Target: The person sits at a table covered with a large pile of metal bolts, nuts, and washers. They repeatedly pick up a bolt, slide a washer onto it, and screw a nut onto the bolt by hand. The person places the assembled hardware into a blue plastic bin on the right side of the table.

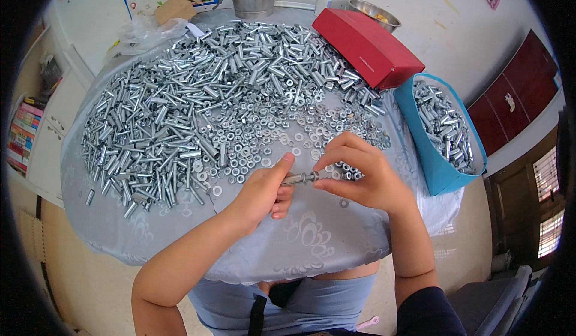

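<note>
Forearms up front, left hand curls round a bolt, right hand pinches its end; tubes and washers swamp the bench; blue bin holds more tubes.

Left grip holds metal bolt; right grip pinches its end; fasteners piled beyond.

Nearer the person than the left hand and right hand, tablecloth gives open passage. Beyond them, washers and piled metal tubes obstruct; rightward, the blue bin stands up.
</note>
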`<state>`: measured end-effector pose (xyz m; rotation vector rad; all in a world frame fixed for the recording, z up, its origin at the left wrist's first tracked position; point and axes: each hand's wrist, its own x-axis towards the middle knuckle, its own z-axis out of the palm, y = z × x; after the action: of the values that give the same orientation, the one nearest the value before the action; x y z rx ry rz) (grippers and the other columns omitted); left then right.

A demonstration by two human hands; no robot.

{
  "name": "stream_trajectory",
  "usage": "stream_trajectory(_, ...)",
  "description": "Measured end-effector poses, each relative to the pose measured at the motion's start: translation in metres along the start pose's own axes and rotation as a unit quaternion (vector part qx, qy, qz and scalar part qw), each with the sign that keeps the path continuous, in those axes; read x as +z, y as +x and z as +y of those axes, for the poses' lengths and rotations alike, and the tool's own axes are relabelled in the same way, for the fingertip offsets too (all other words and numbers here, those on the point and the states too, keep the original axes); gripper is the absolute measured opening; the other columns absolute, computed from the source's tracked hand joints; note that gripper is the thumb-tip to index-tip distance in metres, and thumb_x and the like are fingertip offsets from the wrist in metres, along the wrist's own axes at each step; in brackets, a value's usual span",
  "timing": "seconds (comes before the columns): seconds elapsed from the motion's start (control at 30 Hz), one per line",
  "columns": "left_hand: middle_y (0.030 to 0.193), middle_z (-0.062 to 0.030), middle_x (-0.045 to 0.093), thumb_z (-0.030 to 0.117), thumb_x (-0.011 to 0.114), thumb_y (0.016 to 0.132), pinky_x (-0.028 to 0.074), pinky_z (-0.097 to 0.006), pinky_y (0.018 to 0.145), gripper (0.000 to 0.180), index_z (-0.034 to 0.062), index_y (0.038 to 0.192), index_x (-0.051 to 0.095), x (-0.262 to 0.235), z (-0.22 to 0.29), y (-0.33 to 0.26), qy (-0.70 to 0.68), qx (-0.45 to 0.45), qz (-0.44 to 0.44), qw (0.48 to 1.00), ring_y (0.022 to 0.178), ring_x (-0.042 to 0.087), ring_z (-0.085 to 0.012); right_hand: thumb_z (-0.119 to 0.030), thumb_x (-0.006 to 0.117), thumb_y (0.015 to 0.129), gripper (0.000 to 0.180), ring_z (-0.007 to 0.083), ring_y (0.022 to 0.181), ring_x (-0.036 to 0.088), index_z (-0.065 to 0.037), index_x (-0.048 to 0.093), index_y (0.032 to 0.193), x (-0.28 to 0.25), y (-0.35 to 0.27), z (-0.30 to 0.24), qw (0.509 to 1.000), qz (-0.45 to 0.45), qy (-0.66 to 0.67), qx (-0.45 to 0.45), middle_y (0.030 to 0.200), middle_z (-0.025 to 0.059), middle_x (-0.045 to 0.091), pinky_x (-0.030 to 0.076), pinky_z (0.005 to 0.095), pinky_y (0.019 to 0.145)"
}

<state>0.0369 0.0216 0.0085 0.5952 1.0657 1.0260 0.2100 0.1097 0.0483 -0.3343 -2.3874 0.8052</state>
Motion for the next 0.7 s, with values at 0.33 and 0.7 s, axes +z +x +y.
stream_trajectory(0.33,0.050,0.0048,0.022,0.049,0.035,0.092,0.026,-0.025,0.039,0.050,0.0150,0.055,0.027,-0.0021,-0.0021,0.0015,0.018,0.004,0.001,1.000,0.040,0.026,-0.0081,-0.006,0.071,0.070,0.019,0.0188,0.072,0.056,-0.003,0.060,0.087,0.0043,0.0014,-0.0009,0.999,0.000,0.036,-0.004,0.080,0.0060,0.058,0.045,0.0289,0.066)
stream_trajectory(0.7,0.052,0.0049,0.026,0.049,0.040,0.090,0.026,-0.024,0.038,0.047,0.0116,0.061,0.036,-0.0015,-0.0077,0.0022,0.027,0.025,0.016,0.999,0.041,0.026,-0.0072,-0.008,0.069,0.073,0.019,0.0195,0.077,0.062,-0.002,0.062,0.089,0.0074,-0.0014,-0.0008,0.994,-0.017,0.081,0.065,0.086,0.0083,0.064,0.049,0.0285,0.071)
